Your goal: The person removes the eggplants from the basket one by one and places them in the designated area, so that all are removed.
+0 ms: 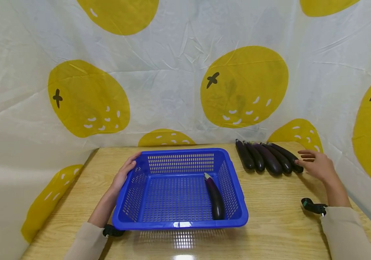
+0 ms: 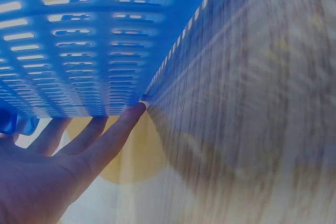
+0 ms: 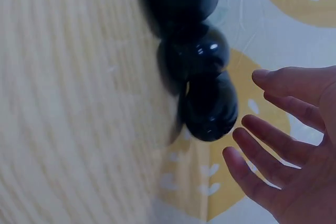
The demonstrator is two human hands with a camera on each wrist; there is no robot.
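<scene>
Here the right hand [image 1: 317, 165], fingers spread and holding nothing, sits just right of the nearest of 5 eggplants [image 1: 288, 157], apparently not touching, while the left hand [image 1: 124, 174] rests straight-fingered on the basket [image 1: 179, 224].

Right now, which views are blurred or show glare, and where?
Head view: sharp, though bent at the edges; a white glare patch lies on the table in front of the blue basket. Left wrist view: table grain smeared, basket wall soft, tinted blue. Right wrist view: the eggplants out of focus with small highlights, the right hand soft.
</scene>
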